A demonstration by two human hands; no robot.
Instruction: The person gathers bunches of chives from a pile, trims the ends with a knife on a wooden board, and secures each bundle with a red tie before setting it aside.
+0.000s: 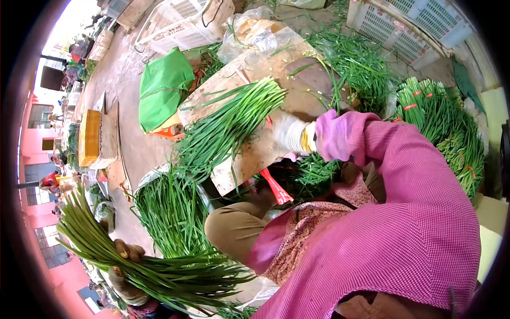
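Observation:
My left hand, in a brown-stained glove, is closed around a loose bunch of long green stalks at the lower left. Its leaves trail to the right. My right hand, in a pale knit glove below a pink sleeve, is over the brown board. Blur hides its fingers, so their shape and any hold are unclear. Beside it, a large pile of the same greens lies across the board, pale ends toward the upper right. A red strip hangs at the board's near edge.
Loose greens lie left of my knee, and more lie beyond the board. Bundles with red bands are at the right. White crates stand at the top, near a green bag. A yellow box is farther left.

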